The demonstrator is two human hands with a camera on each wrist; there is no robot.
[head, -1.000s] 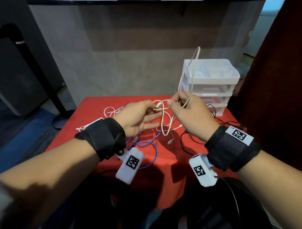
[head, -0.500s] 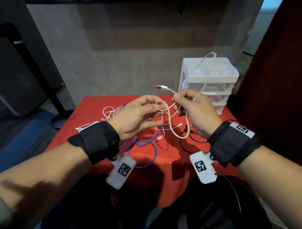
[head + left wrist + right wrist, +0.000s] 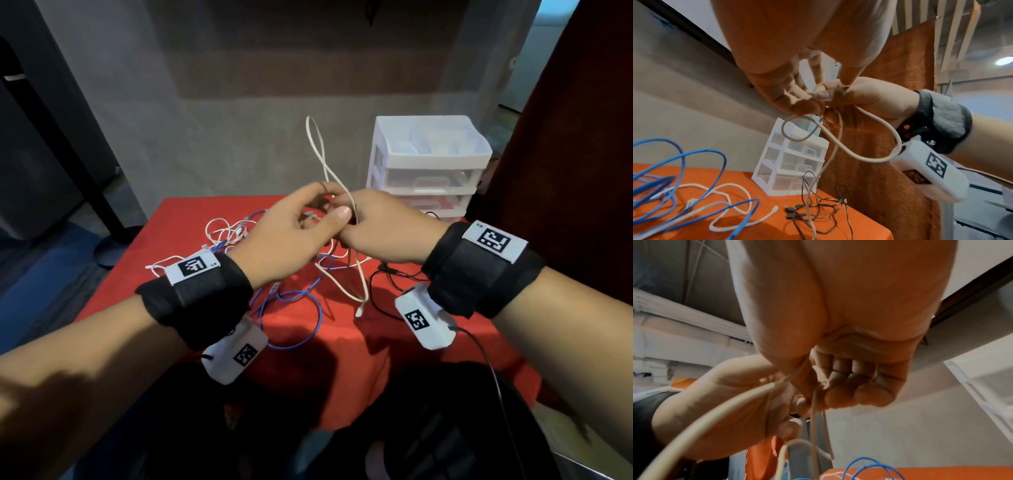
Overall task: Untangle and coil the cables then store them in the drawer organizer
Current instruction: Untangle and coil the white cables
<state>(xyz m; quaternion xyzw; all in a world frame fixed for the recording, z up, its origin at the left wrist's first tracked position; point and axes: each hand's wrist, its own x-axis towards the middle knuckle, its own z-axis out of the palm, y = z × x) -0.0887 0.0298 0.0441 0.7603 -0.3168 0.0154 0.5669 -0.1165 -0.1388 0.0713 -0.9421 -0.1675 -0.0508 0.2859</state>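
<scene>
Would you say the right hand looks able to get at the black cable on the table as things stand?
Probably not yet: the right hand is gripping the cream cable together with the left hand. The black cable lies uncovered just below that wrist, so the way looks free once it lets go.

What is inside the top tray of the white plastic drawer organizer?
The white plastic drawer organizer has an open top tray with dividers; the visible compartments look empty. Its near compartments are hidden behind the front wall.
</scene>
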